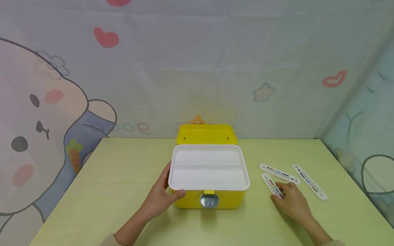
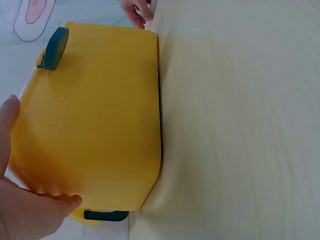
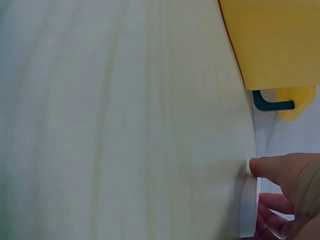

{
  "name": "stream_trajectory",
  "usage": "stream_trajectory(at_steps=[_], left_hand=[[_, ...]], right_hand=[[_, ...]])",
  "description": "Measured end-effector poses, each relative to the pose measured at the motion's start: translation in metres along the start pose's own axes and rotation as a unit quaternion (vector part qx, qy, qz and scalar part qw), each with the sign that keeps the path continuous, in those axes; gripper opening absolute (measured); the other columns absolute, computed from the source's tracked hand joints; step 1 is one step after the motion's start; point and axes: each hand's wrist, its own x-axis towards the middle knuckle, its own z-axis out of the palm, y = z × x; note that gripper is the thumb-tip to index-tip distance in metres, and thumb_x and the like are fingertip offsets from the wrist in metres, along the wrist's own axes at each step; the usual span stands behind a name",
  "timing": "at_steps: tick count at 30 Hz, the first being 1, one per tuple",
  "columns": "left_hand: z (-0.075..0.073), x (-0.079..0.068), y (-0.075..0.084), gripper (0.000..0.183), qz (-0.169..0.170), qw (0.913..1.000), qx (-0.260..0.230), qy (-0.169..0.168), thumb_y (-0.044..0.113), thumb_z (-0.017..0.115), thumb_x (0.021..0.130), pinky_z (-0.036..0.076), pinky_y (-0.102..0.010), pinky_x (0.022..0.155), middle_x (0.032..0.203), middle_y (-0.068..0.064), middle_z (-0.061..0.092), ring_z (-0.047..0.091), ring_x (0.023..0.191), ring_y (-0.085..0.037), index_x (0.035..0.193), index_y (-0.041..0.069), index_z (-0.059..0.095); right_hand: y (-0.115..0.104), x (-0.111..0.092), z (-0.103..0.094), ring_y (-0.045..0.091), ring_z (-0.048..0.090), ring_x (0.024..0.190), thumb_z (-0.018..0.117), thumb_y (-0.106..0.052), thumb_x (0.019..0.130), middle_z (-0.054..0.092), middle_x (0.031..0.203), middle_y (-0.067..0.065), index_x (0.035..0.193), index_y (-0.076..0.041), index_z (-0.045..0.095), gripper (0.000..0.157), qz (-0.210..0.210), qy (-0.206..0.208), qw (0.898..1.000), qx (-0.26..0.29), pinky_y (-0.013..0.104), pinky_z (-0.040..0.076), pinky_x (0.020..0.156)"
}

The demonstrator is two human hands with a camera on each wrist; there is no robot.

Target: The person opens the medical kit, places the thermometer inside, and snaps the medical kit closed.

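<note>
A yellow box (image 1: 226, 200) stands with its lid (image 1: 206, 134) swung back, a white tray (image 1: 207, 155) across its top and a clear latch (image 1: 209, 201) in front. My left hand (image 1: 158, 200) rests on its near left corner, straight fingers along the side and thumb at the front below the tray rim. To the right of the box, my right hand (image 1: 291, 201) pinches a white thermometer strip (image 1: 269, 181) with coloured bands between thumb and fingers. The strip's white edge (image 3: 248, 205) shows at the fingertips in the right wrist view.
Two similar thermometer strips lie near the right hand: one strip (image 1: 279, 173) just behind the pinched one, another strip (image 1: 310, 181) farther right. Everything stands on a pale wooden table (image 1: 123, 177). A printed cloth (image 1: 172, 68) hangs behind its far edge. A dark green handle (image 2: 106, 215) shows at the box.
</note>
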Motion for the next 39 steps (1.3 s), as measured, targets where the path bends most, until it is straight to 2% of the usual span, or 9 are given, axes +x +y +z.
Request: stream_trajectory(at_steps=[12, 17, 20, 25, 33, 39], left_hand=[[0.001, 0.000, 0.000, 0.097, -0.001, 0.9999, -0.015, -0.001, 0.025, 0.075, 0.078, 0.032, -0.045, 0.106, 0.147, -0.001, 0.031, 0.039, 0.130, -0.021, 0.149, 0.024, 0.009], [0.001, -0.001, 0.001, 0.098, -0.001, 0.9997, -0.023, -0.002, 0.024, 0.075, 0.078, 0.032, -0.044, 0.106, 0.147, -0.001, 0.030, 0.038, 0.130, -0.021, 0.149, 0.023, 0.008], [0.001, -0.001, 0.001, 0.098, -0.006, 0.9997, -0.026, -0.002, 0.024, 0.075, 0.077, 0.031, -0.044, 0.106, 0.147, -0.001, 0.030, 0.039, 0.130, -0.021, 0.149, 0.022, 0.008], [0.001, -0.002, 0.001, 0.098, -0.009, 0.9994, -0.032, -0.003, 0.024, 0.075, 0.077, 0.031, -0.046, 0.106, 0.147, -0.001, 0.030, 0.040, 0.129, -0.021, 0.149, 0.022, 0.008], [0.001, -0.002, 0.001, 0.097, -0.004, 0.9992, -0.038, -0.007, 0.024, 0.074, 0.078, 0.031, -0.046, 0.106, 0.148, 0.000, 0.028, 0.038, 0.130, -0.021, 0.149, 0.024, 0.008], [0.001, -0.001, 0.000, 0.097, -0.002, 0.9993, -0.037, -0.006, 0.023, 0.074, 0.078, 0.030, -0.045, 0.107, 0.149, 0.000, 0.027, 0.036, 0.132, -0.020, 0.149, 0.024, 0.008]], right_hand=[[-0.002, 0.000, -0.004, 0.022, 0.055, 0.075, 0.070, -0.021, 0.075, 0.057, 0.095, 0.017, 0.114, 0.003, 0.061, 0.047, 0.002, -0.003, 1.000, 0.004, 0.033, 0.043, 0.056], [-0.001, 0.002, -0.007, 0.026, 0.057, 0.077, 0.071, -0.019, 0.074, 0.059, 0.094, 0.018, 0.113, 0.001, 0.062, 0.045, -0.006, 0.015, 1.000, 0.007, 0.038, 0.045, 0.059], [-0.001, 0.005, -0.011, 0.027, 0.058, 0.077, 0.071, -0.016, 0.074, 0.059, 0.094, 0.019, 0.113, 0.001, 0.063, 0.044, -0.014, 0.024, 1.000, 0.014, 0.038, 0.046, 0.059], [-0.001, 0.012, -0.021, 0.026, 0.059, 0.074, 0.071, -0.013, 0.075, 0.058, 0.094, 0.020, 0.114, 0.003, 0.062, 0.043, -0.024, 0.030, 0.999, 0.024, 0.032, 0.044, 0.056], [-0.007, 0.023, -0.037, 0.021, 0.053, 0.070, 0.073, -0.011, 0.074, 0.060, 0.091, 0.019, 0.111, 0.003, 0.063, 0.041, -0.058, 0.058, 0.996, 0.021, 0.029, 0.038, 0.054], [-0.011, 0.030, -0.046, 0.024, 0.054, 0.073, 0.070, -0.014, 0.077, 0.058, 0.095, 0.020, 0.115, 0.002, 0.061, 0.042, -0.058, 0.044, 0.997, 0.022, 0.028, 0.038, 0.056]])
